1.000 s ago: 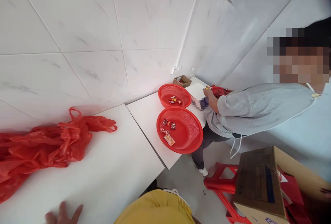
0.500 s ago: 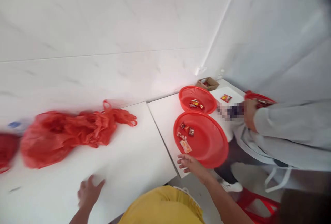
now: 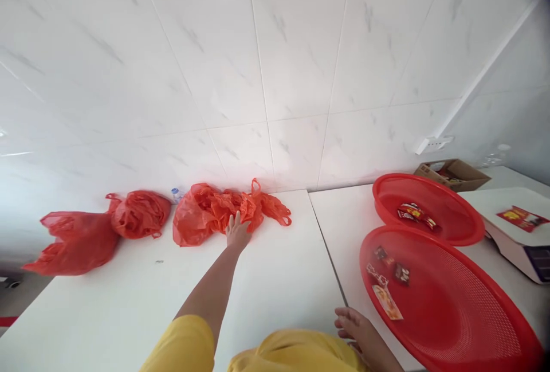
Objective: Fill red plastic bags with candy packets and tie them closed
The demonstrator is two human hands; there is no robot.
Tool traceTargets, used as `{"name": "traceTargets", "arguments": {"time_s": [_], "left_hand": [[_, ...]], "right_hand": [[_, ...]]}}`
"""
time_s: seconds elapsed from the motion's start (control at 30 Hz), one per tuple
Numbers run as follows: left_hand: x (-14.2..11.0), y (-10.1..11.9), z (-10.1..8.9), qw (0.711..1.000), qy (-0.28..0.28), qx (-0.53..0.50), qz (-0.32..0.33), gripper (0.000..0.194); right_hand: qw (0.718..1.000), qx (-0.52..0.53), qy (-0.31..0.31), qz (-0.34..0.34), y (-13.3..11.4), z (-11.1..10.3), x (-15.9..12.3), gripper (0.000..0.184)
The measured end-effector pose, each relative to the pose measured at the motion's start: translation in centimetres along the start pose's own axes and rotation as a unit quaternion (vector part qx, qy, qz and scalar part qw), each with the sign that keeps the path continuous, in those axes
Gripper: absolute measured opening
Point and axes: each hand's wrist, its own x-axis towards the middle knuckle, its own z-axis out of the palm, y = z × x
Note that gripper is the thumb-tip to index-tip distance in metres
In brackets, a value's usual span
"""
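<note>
My left hand (image 3: 238,231) reaches across the white table (image 3: 275,269) to the front of a crumpled red plastic bag (image 3: 200,211). Its fingers are spread and overlap the bag; whether they touch it I cannot tell. Low in the view, my right hand (image 3: 354,329) hovers by the table's front edge with fingers stretched out and nothing in them. Closest to that hand is a large red plastic basket (image 3: 447,286) with several small wrapped packets (image 3: 401,273) at its left side.
Two more red bags (image 3: 88,240) lie to the left, near a blue-capped bottle (image 3: 176,193). Behind the large basket stands another red basket (image 3: 429,211) with packets. A cardboard box (image 3: 453,174) and a white scale (image 3: 513,228) bearing a red packet are at the right.
The view has swung left, and the co-worker is out of sight. My left hand has gone forward to the red bag. My right hand is now lower, near the table edge.
</note>
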Motion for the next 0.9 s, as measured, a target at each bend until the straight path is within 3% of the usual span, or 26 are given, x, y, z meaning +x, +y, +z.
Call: {"name": "traceTargets", "arguments": {"time_s": [0.13, 0.23, 0.33, 0.43, 0.53, 0.63, 0.7, 0.77, 0.83, 0.9], "left_hand": [[2.9, 0.5, -0.5, 0.999, -0.009, -0.026, -0.037, 0.030], [1.7, 0.7, -0.2, 0.999, 0.016, -0.051, 0.005, 0.038], [-2.2, 0.9, 0.5, 0.993, 0.056, -0.077, 0.068, 0.047], [-7.3, 1.3, 1.1, 0.970, 0.109, -0.124, 0.177, 0.049], [-11.9, 1.7, 1.4, 0.952, 0.063, -0.135, 0.268, 0.055], [-15.2, 1.9, 1.9, 0.931, -0.017, -0.180, 0.318, 0.058], [-16.4, 1.5, 2.3, 0.932, -0.047, -0.250, 0.260, 0.051], [-16.7, 0.6, 2.7, 0.932, -0.058, -0.337, 0.116, 0.039], [-16.4, -0.6, 2.7, 0.916, -0.064, -0.395, -0.039, 0.033], [-15.4, -2.0, 2.3, 0.899, -0.061, -0.410, -0.140, 0.034]], "right_hand": [[0.999, -0.030, 0.015, -0.010, -1.1, 1.0, 2.0, 0.039], [0.998, -0.047, -0.016, -0.025, -2.6, 2.6, 2.7, 0.037], [0.996, -0.059, -0.041, -0.058, -5.0, 4.7, 2.5, 0.036], [0.992, -0.039, -0.072, -0.100, -8.4, 7.1, 1.9, 0.042], [0.987, 0.064, -0.082, -0.120, -11.5, 9.6, 1.7, 0.060], [0.979, 0.153, -0.071, -0.113, -12.9, 11.6, 2.6, 0.053], [0.967, 0.226, -0.060, -0.102, -12.7, 11.9, 3.8, 0.041], [0.946, 0.307, -0.028, -0.096, -12.0, 11.3, 5.0, 0.032], [0.926, 0.361, 0.006, -0.108, -11.3, 10.0, 5.8, 0.029], [0.919, 0.373, 0.018, -0.125, -10.9, 8.5, 6.0, 0.030]]}}
